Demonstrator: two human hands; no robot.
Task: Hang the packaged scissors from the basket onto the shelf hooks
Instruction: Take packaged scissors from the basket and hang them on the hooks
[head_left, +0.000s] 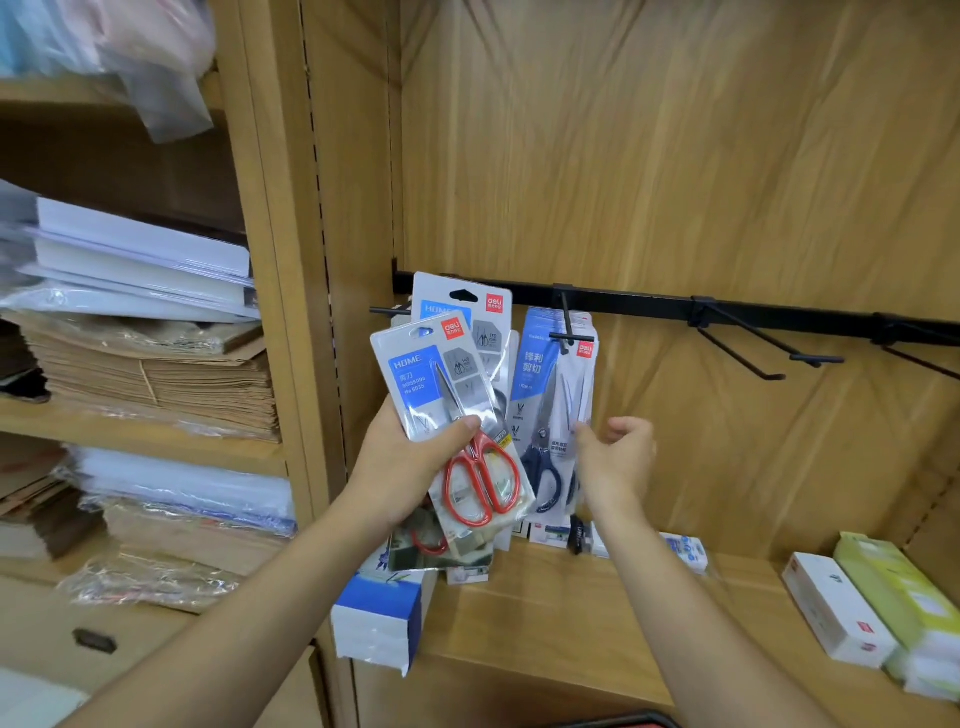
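Stationery shop: black metal hook rail (649, 304) on wood-grain shelving (675, 156), branded carded scissors packs (540, 374) hanging, wrapped brown paper stacks (156, 379).

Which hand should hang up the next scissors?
Probably the right hand. It is free and sits near the empty hooks, beside the hanging blue scissors pack. The left hand is busy gripping the red scissors packs.

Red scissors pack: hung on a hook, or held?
Held: the left hand grips the red scissors pack, and its top hole is empty.
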